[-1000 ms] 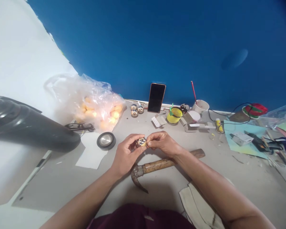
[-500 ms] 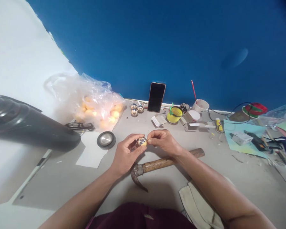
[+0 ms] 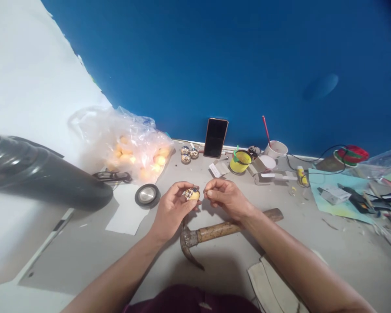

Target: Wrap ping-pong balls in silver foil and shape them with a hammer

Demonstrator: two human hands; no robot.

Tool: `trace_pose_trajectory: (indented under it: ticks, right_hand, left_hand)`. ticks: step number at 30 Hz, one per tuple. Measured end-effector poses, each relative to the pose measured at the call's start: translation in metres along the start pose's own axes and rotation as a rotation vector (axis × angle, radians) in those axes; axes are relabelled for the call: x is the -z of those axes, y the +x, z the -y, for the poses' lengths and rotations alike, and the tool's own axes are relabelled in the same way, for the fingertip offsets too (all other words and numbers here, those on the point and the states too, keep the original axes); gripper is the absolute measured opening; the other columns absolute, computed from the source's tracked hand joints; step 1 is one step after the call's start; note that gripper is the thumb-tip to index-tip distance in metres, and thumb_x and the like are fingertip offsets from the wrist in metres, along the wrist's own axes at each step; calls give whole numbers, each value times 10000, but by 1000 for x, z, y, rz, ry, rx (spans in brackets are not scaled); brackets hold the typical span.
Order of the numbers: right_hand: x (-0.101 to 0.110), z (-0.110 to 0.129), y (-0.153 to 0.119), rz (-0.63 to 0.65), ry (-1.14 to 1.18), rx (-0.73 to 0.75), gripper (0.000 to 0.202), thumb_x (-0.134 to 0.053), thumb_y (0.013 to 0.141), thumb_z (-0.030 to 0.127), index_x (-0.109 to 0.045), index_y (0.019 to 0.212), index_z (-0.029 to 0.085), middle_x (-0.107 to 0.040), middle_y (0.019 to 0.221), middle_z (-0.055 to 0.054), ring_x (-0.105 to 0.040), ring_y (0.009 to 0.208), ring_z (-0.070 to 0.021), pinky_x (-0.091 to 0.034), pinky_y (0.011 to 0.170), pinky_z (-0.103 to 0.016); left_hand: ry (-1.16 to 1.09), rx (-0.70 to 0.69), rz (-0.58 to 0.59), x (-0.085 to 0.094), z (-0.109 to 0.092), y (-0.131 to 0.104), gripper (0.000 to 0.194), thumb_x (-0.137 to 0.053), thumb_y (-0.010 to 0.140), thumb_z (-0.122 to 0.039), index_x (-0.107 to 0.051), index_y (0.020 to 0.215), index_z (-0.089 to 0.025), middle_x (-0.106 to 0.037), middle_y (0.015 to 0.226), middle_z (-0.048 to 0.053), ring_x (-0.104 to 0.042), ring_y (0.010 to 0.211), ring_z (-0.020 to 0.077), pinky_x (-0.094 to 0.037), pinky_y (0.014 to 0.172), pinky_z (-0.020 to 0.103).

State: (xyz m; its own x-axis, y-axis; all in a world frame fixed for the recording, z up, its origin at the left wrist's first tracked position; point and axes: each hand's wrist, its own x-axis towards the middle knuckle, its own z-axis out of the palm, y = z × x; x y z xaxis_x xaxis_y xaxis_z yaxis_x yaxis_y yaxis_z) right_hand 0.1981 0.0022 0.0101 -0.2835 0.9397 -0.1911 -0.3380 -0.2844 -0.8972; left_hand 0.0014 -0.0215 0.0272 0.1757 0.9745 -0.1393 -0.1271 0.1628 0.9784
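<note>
Your one head-worn view
From above, it faces forward and down, close over the grey tabletop (image 3: 84, 248), blue wall (image 3: 195, 65) beyond.

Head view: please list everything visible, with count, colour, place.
ball: one, yellow and silvery, in left hand
other balls: three, silvery, left of phone
phone: one, black, near wall
hammer: one, brown, front centre
bag: one, clear, rear left
round pieces: uncountable, yellow, in bag
disc: one, black and silver, left
cylinder: one, dark grey, far left
pot: one, yellow, right of phone
cup: one, white, rear right
sheet: one, pale blue, right
cloth: one, cream, front right
small clutter: uncountable, mixed, right
left hand: one, holding ball
right hand: one, beside ball
</note>
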Motion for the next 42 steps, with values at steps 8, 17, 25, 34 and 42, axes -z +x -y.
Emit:
trace_pose_trajectory:
  ticks: [8,17,25,34,42]
  right_hand:
    - [-13,1,-8,11,-44,15,329,-929,652,442,-750,723,175,-663,684,-4,-462,550,-84,-399,514,-226]
    - [-17,4,-13,-27,-137,14,267,-896,669,402,-759,710,176,-650,651,-3,-455,572,-97,-361,542,-243]
    - [-16,5,-12,-21,-130,-9,283,-907,629,411,-766,689,173,-660,649,-3,-451,578,-95,-372,561,-245]
    - [-11,-2,-10,-17,-87,-55,295,-935,596,395,-781,704,168,-664,646,-4,-483,578,-95,-375,564,-240]
    - [-10,0,-8,32,-35,-115,348,-957,570,439,-773,692,171,-687,688,-17,-521,610,-103,-383,554,-223]
  left_hand:
    - [342,-268,-37,2,6,-2,278,-765,843,-337,-724,1085,-208,-714,1092,70,-691,925,193,-584,792,289]
    - [502,-467,-27,4,10,-2,210,-747,870,-240,-727,1079,-233,-689,1077,61,-667,994,201,-558,858,299]
    - [524,-511,-13,3,10,-2,234,-750,868,-184,-729,1095,-238,-682,1060,46,-669,965,179,-553,827,268]
    - [560,-579,-15,3,11,-2,250,-751,860,-136,-724,1086,-238,-686,1035,41,-674,949,173,-553,833,276]
    - [521,-518,-3,2,8,-3,225,-763,847,-167,-738,1061,-231,-688,1018,43,-682,920,172,-567,779,259]
